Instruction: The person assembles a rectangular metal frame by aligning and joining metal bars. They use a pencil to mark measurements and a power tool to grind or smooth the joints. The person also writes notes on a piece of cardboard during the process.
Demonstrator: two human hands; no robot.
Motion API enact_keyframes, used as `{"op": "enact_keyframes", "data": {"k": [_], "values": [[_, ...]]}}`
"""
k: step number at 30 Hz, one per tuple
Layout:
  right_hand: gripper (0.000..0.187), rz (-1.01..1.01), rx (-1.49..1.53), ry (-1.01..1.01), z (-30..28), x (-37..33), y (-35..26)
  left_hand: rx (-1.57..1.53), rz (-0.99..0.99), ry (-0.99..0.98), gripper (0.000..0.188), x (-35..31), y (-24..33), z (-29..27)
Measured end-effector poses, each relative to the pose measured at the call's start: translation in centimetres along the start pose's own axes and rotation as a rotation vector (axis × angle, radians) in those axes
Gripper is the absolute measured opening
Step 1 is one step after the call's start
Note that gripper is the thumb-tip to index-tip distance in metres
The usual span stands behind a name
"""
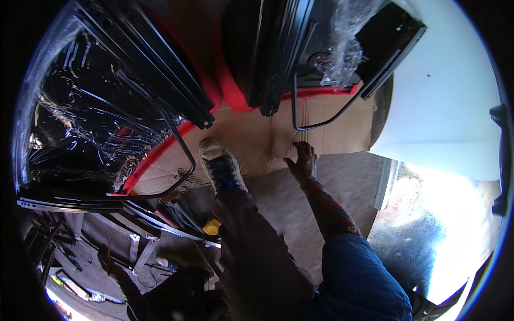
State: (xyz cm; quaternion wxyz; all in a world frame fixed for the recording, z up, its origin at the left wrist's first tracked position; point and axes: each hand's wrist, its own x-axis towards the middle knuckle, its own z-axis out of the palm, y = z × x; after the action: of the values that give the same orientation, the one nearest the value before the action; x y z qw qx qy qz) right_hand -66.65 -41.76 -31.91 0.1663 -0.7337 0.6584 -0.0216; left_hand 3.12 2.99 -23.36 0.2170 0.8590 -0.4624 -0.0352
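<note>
My right hand (304,163) reaches over the edge of a flattened cardboard sheet (334,128), fingers apart and holding nothing. Just beyond it is the bent black bar (321,127) of an upturned black seat (243,59) with red trim and metal rails. To the left, a second such seat (85,123) lies partly under clear plastic wrap, its own bent bar (187,152) toward me. Far out at the lower left, my left hand (110,267) hangs in shadow, touching nothing I can see, its fingers seemingly spread. My shoe (219,160) is on the cardboard between the seats.
A large white curved panel (444,96) stands at the right, above a brightly sunlit patch (428,230). Metal frames (136,246) and cables crowd the floor at lower left. A small yellow round thing (212,227) lies beside my leg. Crumpled clear plastic (342,48) hangs on the right seat.
</note>
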Motion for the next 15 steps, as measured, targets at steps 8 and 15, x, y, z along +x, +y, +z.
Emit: {"op": "enact_keyframes", "data": {"k": [8,15], "values": [[0.037,-0.192,0.064,-0.075,0.8,1.3,-3.4,-0.17,-0.507,-0.363,0.061,2.5,14.4,2.3],[0.02,-0.293,0.095,0.011,2.1,0.6,-3.1,-0.146,-0.56,-0.495,0.057,2.4,18.0,2.2]]}}
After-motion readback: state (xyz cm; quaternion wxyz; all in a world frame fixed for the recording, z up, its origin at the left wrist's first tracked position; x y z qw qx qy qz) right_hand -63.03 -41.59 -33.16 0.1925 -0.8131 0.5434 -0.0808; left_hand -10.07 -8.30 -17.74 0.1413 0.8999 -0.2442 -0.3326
